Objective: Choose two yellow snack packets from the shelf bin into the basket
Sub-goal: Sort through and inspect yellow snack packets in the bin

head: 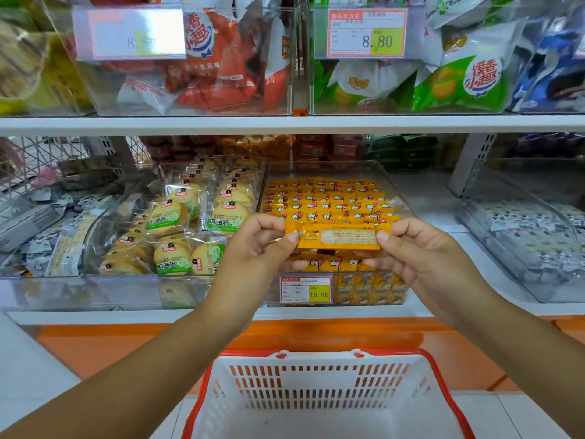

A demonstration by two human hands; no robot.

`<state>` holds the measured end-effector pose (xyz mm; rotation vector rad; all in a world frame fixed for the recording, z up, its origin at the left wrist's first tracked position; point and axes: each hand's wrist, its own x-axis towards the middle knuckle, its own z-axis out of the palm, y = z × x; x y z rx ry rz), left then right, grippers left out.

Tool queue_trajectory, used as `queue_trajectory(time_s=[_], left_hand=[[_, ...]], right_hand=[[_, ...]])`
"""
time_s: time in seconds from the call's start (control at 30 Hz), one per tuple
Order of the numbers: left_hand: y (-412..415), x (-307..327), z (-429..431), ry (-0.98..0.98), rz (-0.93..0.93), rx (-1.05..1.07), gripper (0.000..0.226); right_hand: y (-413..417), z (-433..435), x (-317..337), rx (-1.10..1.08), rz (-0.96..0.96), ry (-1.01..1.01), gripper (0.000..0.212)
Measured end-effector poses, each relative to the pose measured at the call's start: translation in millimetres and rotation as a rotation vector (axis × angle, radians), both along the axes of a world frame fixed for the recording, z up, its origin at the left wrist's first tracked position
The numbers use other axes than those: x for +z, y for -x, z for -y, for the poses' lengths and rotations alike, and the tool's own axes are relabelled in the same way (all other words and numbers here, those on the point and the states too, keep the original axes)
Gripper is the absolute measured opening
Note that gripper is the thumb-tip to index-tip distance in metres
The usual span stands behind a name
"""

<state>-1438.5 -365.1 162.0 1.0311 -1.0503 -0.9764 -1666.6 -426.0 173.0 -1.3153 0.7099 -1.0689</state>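
Note:
A long yellow snack packet [337, 237] is held level above the front of a clear shelf bin [392, 185], its printed back facing me. My left hand [253, 245] pinches its left end between thumb and fingers. My right hand [421, 248] pinches its right end the same way. Inside the bin lie several rows of the same yellow packets [326, 201]. A white basket with a red rim [319, 400] stands below my arms, and what shows of its inside holds nothing.
A clear bin of round biscuit packs [177, 229] sits left of the yellow bin. Grey-white packets fill a bin [531, 236] at the right. The shelf above holds bins of red [215, 64] and green bags [459, 80]. A 15.80 price tag [305, 289] hangs on the yellow bin's front.

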Motion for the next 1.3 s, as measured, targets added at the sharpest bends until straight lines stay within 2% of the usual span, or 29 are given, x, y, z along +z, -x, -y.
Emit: queue_trajectory(time_s=[0.07, 0.13, 0.2, 0.33, 0.5, 0.73, 0.87, 0.93, 1.0, 1.1, 1.2, 1.3], left_hand=[[2, 2, -2, 0.027, -0.029, 0.011, 0.012], [4, 2, -3, 0.018, -0.005, 0.05, 0.005], [5, 2, -3, -0.009, 0.004, 0.071, 0.01], [1, 2, -1, -0.013, -0.035, -0.004, 0.027], [-2, 1, 0, -0.028, -0.058, -0.063, 0.016], [-2, 0, 2, -0.065, -0.106, -0.106, 0.018], [-10, 2, 3, -0.104, -0.04, -0.183, 0.043], [-12, 1, 4, -0.108, -0.017, -0.178, 0.041], [-10, 0, 3, -0.105, 0.049, -0.135, 0.03], [-7, -4, 3, -0.058, 0.252, -0.076, 0.019], [-9, -8, 5, 0.01, 0.495, 0.026, 0.021], [-11, -12, 7, 0.113, 0.834, 0.163, 0.013]], right_hand=[[-1, -1, 2, -0.063, 0.004, 0.024, 0.028], [-2, -3, 2, -0.086, -0.025, 0.071, 0.022], [-3, -5, 2, -0.072, -0.085, 0.093, 0.018], [-2, -4, 0, -0.023, -0.08, 0.068, 0.039], [0, -2, 0, -0.011, -0.038, 0.016, 0.036], [2, 3, 1, 0.02, 0.052, -0.051, 0.036], [7, 5, 1, 0.112, 0.025, -0.067, 0.055], [6, 5, 2, 0.114, 0.021, -0.05, 0.057], [3, 4, 2, 0.086, 0.025, -0.021, 0.045], [-1, 4, 1, 0.023, -0.022, 0.026, 0.028], [-3, 7, -3, 0.027, -0.06, 0.003, 0.039], [-6, 10, 1, -0.017, -0.083, 0.033, 0.037]])
